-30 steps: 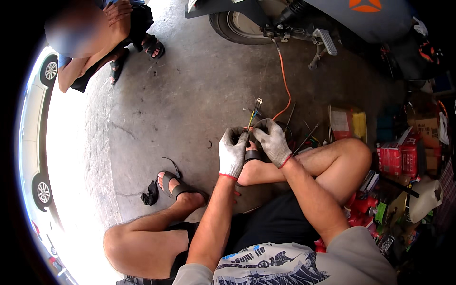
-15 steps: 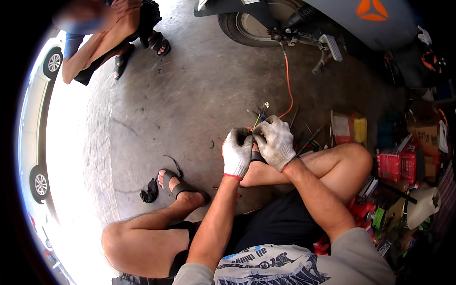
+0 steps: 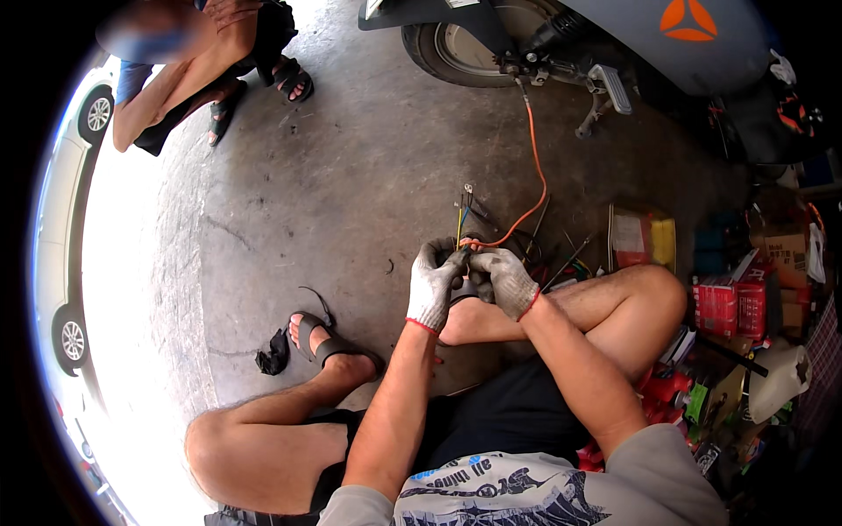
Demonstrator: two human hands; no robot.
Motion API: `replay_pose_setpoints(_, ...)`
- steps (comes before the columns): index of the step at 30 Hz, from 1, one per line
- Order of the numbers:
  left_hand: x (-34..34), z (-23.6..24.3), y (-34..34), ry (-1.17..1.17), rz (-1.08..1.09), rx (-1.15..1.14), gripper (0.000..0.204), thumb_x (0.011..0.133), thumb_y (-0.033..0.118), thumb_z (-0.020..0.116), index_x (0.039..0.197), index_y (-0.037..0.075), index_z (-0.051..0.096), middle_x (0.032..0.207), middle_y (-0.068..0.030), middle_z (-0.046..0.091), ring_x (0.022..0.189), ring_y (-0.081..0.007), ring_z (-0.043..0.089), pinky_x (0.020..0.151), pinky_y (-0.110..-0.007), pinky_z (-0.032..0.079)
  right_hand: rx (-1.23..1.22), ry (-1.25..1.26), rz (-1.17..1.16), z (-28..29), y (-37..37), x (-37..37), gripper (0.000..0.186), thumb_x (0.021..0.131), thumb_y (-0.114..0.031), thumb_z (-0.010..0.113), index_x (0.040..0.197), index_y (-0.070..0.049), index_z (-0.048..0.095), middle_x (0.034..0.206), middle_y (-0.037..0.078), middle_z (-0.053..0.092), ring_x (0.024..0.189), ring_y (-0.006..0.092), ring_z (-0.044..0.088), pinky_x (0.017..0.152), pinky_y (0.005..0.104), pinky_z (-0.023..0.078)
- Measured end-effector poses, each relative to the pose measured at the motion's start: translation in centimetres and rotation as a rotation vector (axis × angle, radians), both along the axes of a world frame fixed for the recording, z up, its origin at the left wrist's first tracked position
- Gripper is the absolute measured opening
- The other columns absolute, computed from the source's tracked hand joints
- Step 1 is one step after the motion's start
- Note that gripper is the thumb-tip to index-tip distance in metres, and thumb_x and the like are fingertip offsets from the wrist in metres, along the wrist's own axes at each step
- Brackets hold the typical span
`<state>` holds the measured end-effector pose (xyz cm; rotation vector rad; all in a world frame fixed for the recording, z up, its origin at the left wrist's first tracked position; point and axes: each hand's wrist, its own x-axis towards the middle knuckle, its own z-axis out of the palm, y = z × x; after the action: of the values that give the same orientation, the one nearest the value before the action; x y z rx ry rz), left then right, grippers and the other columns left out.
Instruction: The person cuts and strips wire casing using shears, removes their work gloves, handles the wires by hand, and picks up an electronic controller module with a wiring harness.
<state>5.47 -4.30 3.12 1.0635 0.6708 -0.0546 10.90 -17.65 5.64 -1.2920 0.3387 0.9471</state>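
Note:
Both hands wear white knit gloves with grey, dirty fingers and red cuffs. An orange cable point(image 3: 538, 159) runs down from the hub of a scooter's wheel point(image 3: 460, 53) and curves in to my fingertips. My left hand point(image 3: 435, 285) is closed in a pinch on the cable's end. Thin coloured wires point(image 3: 460, 215), yellow and blue among them, stick up beyond it, with small pale metal ends. Close beside it, my right hand point(image 3: 502, 279) pinches the same cable. The gloved fingers hide the exact spot they work on.
Slim tools point(image 3: 574, 256) lie on the concrete floor right of my hands, near an open box point(image 3: 642, 237). Red cartons point(image 3: 728, 305) and a white jug point(image 3: 776, 381) crowd the right side. A black scrap point(image 3: 274, 352) lies by my left foot. Another person point(image 3: 189, 79) crouches at upper left.
My hands have turned and lowered slightly, so the orange cable now shows entering between the fingertips. The loose wires have swung left and stand more upright. The scooter has not moved.

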Motion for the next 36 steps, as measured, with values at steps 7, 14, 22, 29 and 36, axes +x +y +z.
replay_pose_setpoints(7,0.4,0.8,-0.4,-0.04,0.017,0.021,0.031,0.09,0.01,0.069,0.115,-0.005,0.057,0.085,-0.0037,0.064,0.066,-0.0079,0.055,0.056,-0.021,0.043,0.349,0.49,-0.038,-1.1,-1.6,1.3,0.011,0.091,-0.017,0.057,0.08,-0.013,0.06,0.064,-0.001,0.052,0.048,0.009,0.044,0.044,0.0255,0.034)
replay_pose_setpoints(14,0.7,0.5,0.1,-0.011,0.115,-0.051,0.024,0.09,0.008,0.068,0.109,-0.004,0.058,0.078,-0.0026,0.061,0.062,-0.0091,0.053,0.053,-0.023,0.042,-0.473,-1.021,-0.02,0.2,0.2,-0.6,0.015,0.091,-0.02,0.06,0.093,-0.006,0.063,0.07,0.01,0.06,0.064,0.0328,0.061,0.062,0.0398,0.052)
replay_pose_setpoints(22,0.6,0.5,-0.3,-0.026,0.104,0.007,0.023,0.091,0.009,0.067,0.108,-0.004,0.058,0.079,-0.0027,0.061,0.06,-0.0082,0.052,0.053,-0.023,0.042,-0.343,-0.954,0.099,-2.1,1.0,-0.4,0.007,0.087,-0.015,0.059,0.089,-0.009,0.062,0.071,0.008,0.059,0.061,0.0275,0.058,0.06,0.0386,0.05)
replay_pose_setpoints(29,0.4,-0.3,0.9,-0.034,0.097,0.075,0.024,0.09,0.007,0.068,0.109,-0.004,0.059,0.079,-0.0031,0.061,0.061,-0.0085,0.053,0.053,-0.023,0.042,0.361,0.28,-0.066,-1.8,-0.4,0.4,0.01,0.09,-0.015,0.055,0.082,-0.012,0.059,0.068,0.002,0.057,0.053,0.0124,0.052,0.048,0.0287,0.042)
replay_pose_setpoints(36,0.4,-4.9,5.6,0.063,0.292,0.333,0.026,0.092,0.009,0.066,0.114,-0.003,0.061,0.087,-0.0074,0.066,0.068,-0.0115,0.059,0.058,-0.025,0.047,0.187,0.072,-0.365,-3.5,-0.5,-0.6,0.01,0.089,0.001,0.057,0.093,-0.005,0.064,0.087,-0.002,0.062,0.076,0.0072,0.06,0.07,0.0238,0.051)
